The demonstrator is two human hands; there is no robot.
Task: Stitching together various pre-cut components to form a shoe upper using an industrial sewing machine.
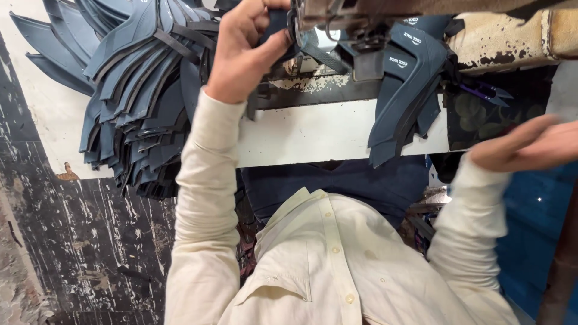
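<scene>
My left hand (244, 51) reaches up to the sewing machine (337, 21) and pinches a dark blue cut shoe piece (278, 24) between thumb and fingers, right at the machine's head. Just right of the machine, a few more dark blue shoe pieces (406, 84) with small white prints hang over the table edge. My right hand (527, 144) hovers blurred off the right side of the table, fingers stretched out and holding nothing. Both arms wear cream shirt sleeves.
A large fanned pile of dark blue shoe pieces (135, 90) covers the table's left part. The white table front (313, 135) runs across the middle. Small purple-handled snips (484, 91) lie at the right. A worn black-and-white floor (78, 241) shows lower left.
</scene>
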